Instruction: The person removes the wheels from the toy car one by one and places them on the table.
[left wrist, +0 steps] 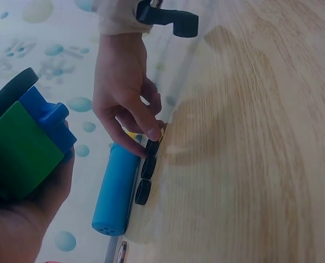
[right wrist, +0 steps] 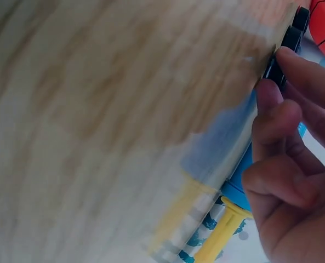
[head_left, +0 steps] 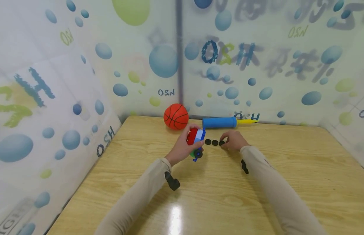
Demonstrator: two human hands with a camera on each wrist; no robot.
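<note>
My left hand (head_left: 184, 147) grips a toy vehicle (head_left: 196, 139) built of red, white, blue and green blocks, with a black wheel at its lower end, held just above the wooden table (head_left: 217, 195). The green and blue blocks (left wrist: 25, 142) fill the left of the left wrist view. Three loose black wheels (head_left: 215, 142) lie in a row on the table. My right hand (head_left: 226, 143) pinches the wheel (left wrist: 153, 147) at the right end of the row between thumb and index finger. The same wheel (right wrist: 274, 71) shows at my fingertips (right wrist: 269, 93) in the right wrist view.
An orange basketball (head_left: 176, 116) and a blue hand pump (head_left: 219, 122) with a yellow nozzle lie at the table's far edge, just behind my hands. Bubble-printed walls (head_left: 258, 65) close in the back and both sides.
</note>
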